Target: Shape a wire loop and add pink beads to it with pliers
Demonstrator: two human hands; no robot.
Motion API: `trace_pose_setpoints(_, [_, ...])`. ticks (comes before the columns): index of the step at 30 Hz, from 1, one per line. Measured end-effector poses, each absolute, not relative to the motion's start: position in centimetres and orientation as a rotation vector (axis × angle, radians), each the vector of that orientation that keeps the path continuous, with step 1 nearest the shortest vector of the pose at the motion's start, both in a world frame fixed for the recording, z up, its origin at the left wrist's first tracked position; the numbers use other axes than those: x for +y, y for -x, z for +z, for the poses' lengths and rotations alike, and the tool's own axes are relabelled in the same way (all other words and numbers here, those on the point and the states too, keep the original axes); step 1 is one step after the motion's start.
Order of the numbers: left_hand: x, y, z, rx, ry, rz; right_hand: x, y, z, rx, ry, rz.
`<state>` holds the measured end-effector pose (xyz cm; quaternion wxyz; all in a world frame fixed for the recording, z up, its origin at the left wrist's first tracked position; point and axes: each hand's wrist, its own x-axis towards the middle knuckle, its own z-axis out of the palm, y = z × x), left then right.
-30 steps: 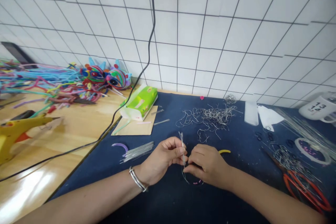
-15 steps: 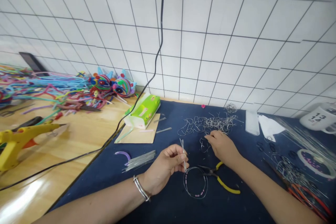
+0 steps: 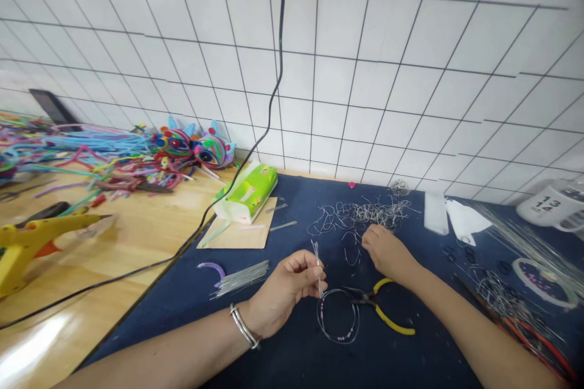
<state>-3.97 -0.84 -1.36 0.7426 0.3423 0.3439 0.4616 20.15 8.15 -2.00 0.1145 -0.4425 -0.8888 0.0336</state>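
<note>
My left hand (image 3: 296,276), a silver bangle at its wrist, pinches a small upright bunch of thin silver wires (image 3: 316,250) between thumb and fingers. Just below it, a wire ring with pink beads (image 3: 350,335) lies on the dark blue cloth (image 3: 283,358); I cannot tell whether it joins the bunch. My right hand (image 3: 387,250) is at the near edge of a tangle of curled wires (image 3: 376,213), its fingers bent together, and what they may hold is hidden. Between the hands lie yellow-handled pliers (image 3: 392,321), jaws toward the ring.
Left of my left hand lie straight wires (image 3: 241,279) and a purple curved piece (image 3: 214,267). Behind are a green tissue pack (image 3: 253,191) and a black cable (image 3: 274,97). A yellow glue gun (image 3: 27,243) lies far left. Orange-handled pliers (image 3: 538,340) and a mug (image 3: 552,203) stand right.
My right hand has shifted slightly and its fingers have drawn in, uncovering some curled wires beside them. My left hand keeps its hold on the wires.
</note>
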Motion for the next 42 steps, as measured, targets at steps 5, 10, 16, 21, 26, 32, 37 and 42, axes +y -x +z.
trace_pose_setpoints(5, [-0.8, 3.9, -1.3, 0.76, -0.763, 1.004, 8.3, -20.6, -1.1, -2.534, 1.31, 0.453])
trace_pose_setpoints(10, [-0.7, 3.9, -1.3, 0.766, -0.765, 0.989, 8.0, -20.6, -0.4, -2.424, 1.366, 0.708])
trace_pose_setpoints(16, [-0.7, 3.9, -1.4, 0.769, -0.761, 0.982, 7.9, -20.5, 0.3, -2.311, 1.419, 0.833])
trace_pose_setpoints(21, [-0.7, 4.0, -1.3, 0.767, -0.762, 0.982, 7.7, -20.5, 1.1, -2.322, 1.458, 0.791])
trace_pose_setpoints(26, [-0.8, 4.0, -1.1, 0.765, -0.771, 0.977, 7.7, -20.6, 1.2, -2.375, 1.526, 0.561])
trace_pose_setpoints(32, [-0.7, 4.0, -1.2, 0.769, -0.781, 0.976, 7.8, -20.8, 0.4, -2.375, 1.657, 0.337])
trace_pose_setpoints(37, [-0.7, 4.1, -1.1, 0.768, -0.778, 0.974, 8.1, -21.1, 1.2, -2.387, 1.633, 0.416])
trace_pose_setpoints(42, [-0.7, 4.0, -1.1, 0.774, -0.774, 0.975, 8.7, -21.5, 0.7, -2.437, 1.596, 0.533])
